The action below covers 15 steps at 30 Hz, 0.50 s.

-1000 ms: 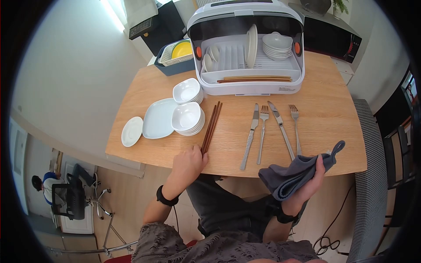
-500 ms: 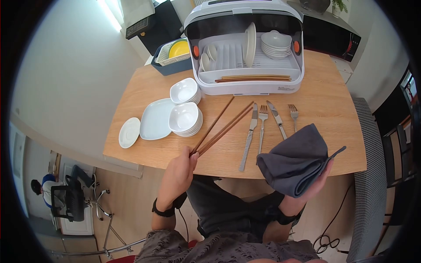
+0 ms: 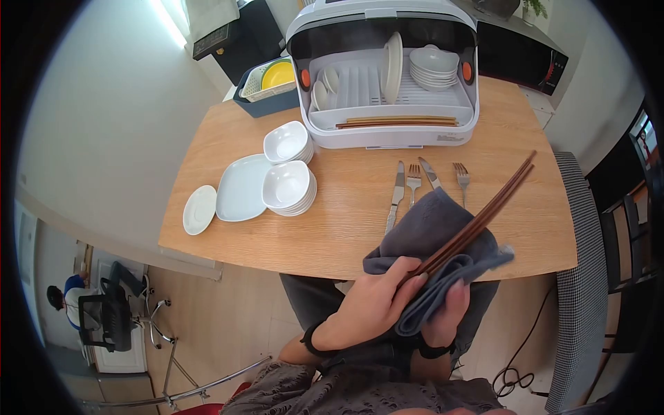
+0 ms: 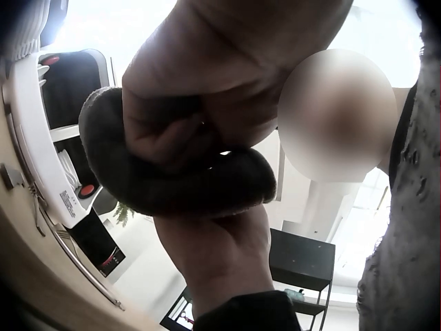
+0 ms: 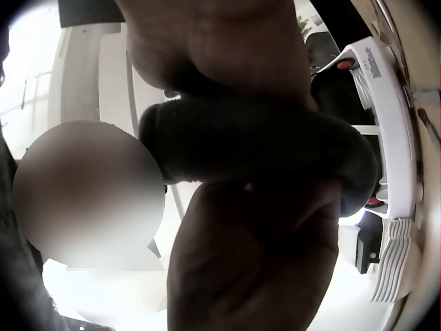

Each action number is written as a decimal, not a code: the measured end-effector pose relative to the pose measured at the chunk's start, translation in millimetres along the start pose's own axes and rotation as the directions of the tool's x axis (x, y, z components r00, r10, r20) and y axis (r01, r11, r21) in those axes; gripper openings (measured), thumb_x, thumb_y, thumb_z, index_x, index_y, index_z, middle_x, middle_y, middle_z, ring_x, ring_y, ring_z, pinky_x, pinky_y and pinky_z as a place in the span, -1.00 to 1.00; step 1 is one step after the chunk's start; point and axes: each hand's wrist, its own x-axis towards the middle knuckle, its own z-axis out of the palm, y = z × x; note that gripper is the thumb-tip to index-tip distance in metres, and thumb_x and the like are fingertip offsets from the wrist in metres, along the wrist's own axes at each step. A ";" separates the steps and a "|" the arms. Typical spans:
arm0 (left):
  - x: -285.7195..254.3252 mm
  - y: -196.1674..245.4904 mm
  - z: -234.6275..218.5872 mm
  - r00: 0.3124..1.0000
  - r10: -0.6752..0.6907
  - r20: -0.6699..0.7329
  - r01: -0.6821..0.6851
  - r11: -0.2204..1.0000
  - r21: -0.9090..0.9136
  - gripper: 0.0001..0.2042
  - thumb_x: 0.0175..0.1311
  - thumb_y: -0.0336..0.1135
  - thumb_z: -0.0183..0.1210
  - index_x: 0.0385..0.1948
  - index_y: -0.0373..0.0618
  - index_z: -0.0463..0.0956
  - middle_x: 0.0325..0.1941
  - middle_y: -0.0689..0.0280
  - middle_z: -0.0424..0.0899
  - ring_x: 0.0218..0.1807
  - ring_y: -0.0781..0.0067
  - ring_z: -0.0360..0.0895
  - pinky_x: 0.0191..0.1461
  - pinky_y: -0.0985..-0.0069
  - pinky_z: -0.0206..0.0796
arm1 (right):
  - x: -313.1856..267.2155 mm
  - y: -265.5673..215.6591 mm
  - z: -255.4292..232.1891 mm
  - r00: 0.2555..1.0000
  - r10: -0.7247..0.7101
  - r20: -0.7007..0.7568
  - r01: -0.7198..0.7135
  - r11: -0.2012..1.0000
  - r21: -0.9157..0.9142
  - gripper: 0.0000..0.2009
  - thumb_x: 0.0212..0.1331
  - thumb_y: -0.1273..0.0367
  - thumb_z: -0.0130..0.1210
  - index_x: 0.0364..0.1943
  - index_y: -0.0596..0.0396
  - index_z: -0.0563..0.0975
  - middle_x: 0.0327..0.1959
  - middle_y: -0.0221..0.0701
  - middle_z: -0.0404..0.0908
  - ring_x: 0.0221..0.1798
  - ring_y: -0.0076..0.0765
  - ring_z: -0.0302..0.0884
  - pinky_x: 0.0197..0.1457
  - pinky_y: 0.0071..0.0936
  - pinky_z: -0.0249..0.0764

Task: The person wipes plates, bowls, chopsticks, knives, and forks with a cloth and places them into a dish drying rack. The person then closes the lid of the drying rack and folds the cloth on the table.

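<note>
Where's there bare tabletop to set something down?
Widest: middle of the table, between the front bowl stack, left knife and dish cabinet. Also the strip nearer the person than the large plate, and the right side beyond the chopsticks. Crowded: left knife to right fork, with the cloth and chopsticks held over the front.

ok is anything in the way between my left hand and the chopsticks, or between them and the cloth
Nothing visible: your left hand grips the chopsticks directly, and they lie against the cloth.
</note>
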 end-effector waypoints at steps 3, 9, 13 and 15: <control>0.2 1.7 1.3 0.993 -0.085 0.081 0.083 0.996 0.031 -0.83 0.38 -0.46 0.09 -0.05 -0.21 0.46 -0.36 0.04 0.66 -0.31 -0.07 0.63 -0.27 0.31 0.42 | 14.1 -3.8 4.1 0.994 0.103 -0.019 -0.105 0.984 -0.143 -0.63 0.40 0.26 0.09 0.15 0.20 0.41 0.04 -0.32 0.55 0.02 -0.48 0.51 0.12 -0.48 0.43; -4.3 -15.1 8.6 0.997 -0.021 0.075 0.016 0.998 0.065 -0.79 0.33 -0.52 0.08 -0.03 -0.24 0.48 -0.17 -0.03 0.65 -0.19 -0.18 0.60 -0.19 0.25 0.44 | 27.6 -1.9 25.6 0.989 0.027 -0.149 -0.052 0.984 -0.168 -0.73 0.37 0.30 0.14 -0.04 0.24 0.52 -0.15 -0.39 0.64 -0.16 -0.57 0.55 -0.06 -0.57 0.46; -4.2 -13.0 9.9 0.994 0.004 0.110 -0.001 1.000 -0.022 -0.77 0.34 -0.49 0.08 0.00 -0.21 0.50 -0.26 -0.04 0.65 -0.24 -0.16 0.61 -0.20 0.25 0.44 | 24.2 0.7 25.0 0.973 -0.126 -0.191 0.082 0.972 -0.221 -0.69 0.39 0.26 0.12 -0.02 0.27 0.49 -0.14 -0.36 0.63 -0.14 -0.54 0.56 -0.03 -0.54 0.47; -4.2 -12.2 12.2 0.993 0.003 0.117 0.001 0.999 -0.036 -0.77 0.35 -0.48 0.08 0.00 -0.20 0.51 -0.29 -0.04 0.64 -0.25 -0.14 0.62 -0.21 0.26 0.44 | 23.1 -0.6 26.0 0.968 -0.162 -0.190 0.113 0.963 -0.246 -0.67 0.40 0.24 0.11 -0.02 0.27 0.49 -0.14 -0.35 0.63 -0.13 -0.53 0.57 -0.02 -0.53 0.48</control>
